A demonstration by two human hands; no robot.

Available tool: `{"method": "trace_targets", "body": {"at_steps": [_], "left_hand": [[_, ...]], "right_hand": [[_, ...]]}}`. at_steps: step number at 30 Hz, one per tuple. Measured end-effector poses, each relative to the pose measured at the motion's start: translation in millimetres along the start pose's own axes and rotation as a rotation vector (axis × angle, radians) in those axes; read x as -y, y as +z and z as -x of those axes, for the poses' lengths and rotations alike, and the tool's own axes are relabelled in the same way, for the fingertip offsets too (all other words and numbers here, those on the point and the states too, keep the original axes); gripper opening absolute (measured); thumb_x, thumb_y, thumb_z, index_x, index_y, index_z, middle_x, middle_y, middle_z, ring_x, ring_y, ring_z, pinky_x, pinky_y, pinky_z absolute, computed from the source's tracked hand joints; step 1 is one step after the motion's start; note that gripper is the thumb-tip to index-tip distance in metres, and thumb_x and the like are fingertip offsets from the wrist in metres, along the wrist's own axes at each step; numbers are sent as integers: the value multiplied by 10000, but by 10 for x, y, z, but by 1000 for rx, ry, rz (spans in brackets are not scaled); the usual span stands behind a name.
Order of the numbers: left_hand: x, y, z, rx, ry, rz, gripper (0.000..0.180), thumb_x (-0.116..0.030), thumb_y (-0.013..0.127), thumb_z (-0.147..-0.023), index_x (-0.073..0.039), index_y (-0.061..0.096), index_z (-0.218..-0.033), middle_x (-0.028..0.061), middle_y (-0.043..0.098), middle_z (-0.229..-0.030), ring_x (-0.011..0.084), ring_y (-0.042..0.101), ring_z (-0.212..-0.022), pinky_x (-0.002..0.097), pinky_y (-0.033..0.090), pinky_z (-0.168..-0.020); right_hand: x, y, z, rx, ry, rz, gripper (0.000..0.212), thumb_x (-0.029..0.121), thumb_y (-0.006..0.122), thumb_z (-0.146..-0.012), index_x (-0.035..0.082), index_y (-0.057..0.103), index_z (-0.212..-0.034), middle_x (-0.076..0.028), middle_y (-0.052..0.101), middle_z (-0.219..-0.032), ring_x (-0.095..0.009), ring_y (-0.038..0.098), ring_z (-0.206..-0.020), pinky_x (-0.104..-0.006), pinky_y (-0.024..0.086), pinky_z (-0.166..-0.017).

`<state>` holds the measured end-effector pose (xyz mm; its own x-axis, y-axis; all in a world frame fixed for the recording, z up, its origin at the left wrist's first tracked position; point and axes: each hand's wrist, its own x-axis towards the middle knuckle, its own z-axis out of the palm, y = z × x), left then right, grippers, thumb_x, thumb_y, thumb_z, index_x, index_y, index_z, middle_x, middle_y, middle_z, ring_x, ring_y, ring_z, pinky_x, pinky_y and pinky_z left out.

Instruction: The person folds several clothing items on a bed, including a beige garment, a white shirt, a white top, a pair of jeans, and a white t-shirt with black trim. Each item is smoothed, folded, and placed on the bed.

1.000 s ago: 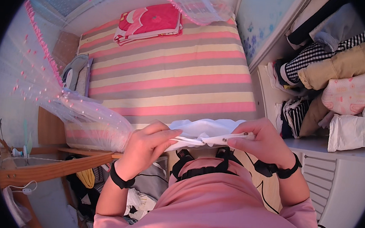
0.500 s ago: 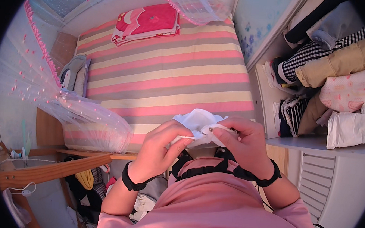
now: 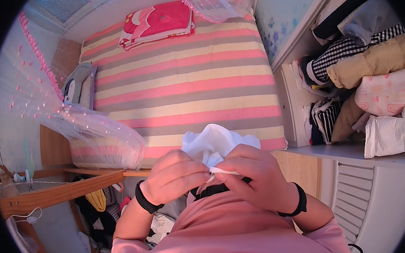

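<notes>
A thin white cloth piece (image 3: 217,140), gathered and puffed up, hangs between my hands at the near edge of the bed. My left hand (image 3: 176,176) is closed, its thumb and fingertips pinching the cloth's edge. From the other side my right hand (image 3: 254,177) pinches a narrow white band (image 3: 224,171) that belongs to the same cloth. The fingertips of both hands nearly meet there. A small dark spot, perhaps a fastener, shows at the left fingertips. What kind of garment or cloth it is cannot be made out.
Beyond my hands stretches a bed (image 3: 182,84) with a striped cover, bearing a folded pink blanket (image 3: 158,24). Netting (image 3: 104,135) hangs at left above a wooden rail (image 3: 59,191). An open cupboard at right holds folded clothes (image 3: 366,68). A white slatted panel (image 3: 352,200) stands below it.
My hands have come closer together and lower, toward my body, bringing the pinched edges together. The white cloth now bulges wider beyond my fingers. The view has shifted slightly.
</notes>
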<state>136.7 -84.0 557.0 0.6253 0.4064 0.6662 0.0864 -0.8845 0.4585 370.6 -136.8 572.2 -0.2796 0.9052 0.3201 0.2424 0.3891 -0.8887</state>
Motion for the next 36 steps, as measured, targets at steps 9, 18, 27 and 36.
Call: {"method": "trace_targets", "body": {"at_steps": [9,18,27,36], "left_hand": [[-141,-68,97,-15,45,-49,273,-88,768,-749,-47,730,-1016,94,734,-1052,219,616,-795,351,506,-634],[-121,-39,32,15,4,12,236,-59,762,-762,-36,730,-995,101,734,-1024,228,622,-755,351,506,-625],[42,3,-59,-35,-97,76,192,-15,795,-810,-42,701,-975,92,721,-890,240,620,-678,331,481,-581],[-45,-55,-154,181,-333,132,199,-76,803,-839,-30,691,-997,84,715,-861,261,629,-730,348,504,-630]], "right_hand": [[113,20,27,23,-200,154,247,-8,761,-817,38,700,-1053,-64,642,-860,-241,632,-723,-346,511,-616],[99,-27,55,49,-279,270,304,-26,745,-796,15,671,-1088,-42,603,-872,-228,604,-713,-347,514,-614],[98,-102,35,161,-136,213,247,-11,745,-814,32,693,-1052,-79,653,-879,-240,647,-743,-362,530,-624],[-107,-105,24,-24,155,36,137,6,759,-850,20,746,-986,-93,706,-853,-236,682,-765,-339,527,-638]]}}
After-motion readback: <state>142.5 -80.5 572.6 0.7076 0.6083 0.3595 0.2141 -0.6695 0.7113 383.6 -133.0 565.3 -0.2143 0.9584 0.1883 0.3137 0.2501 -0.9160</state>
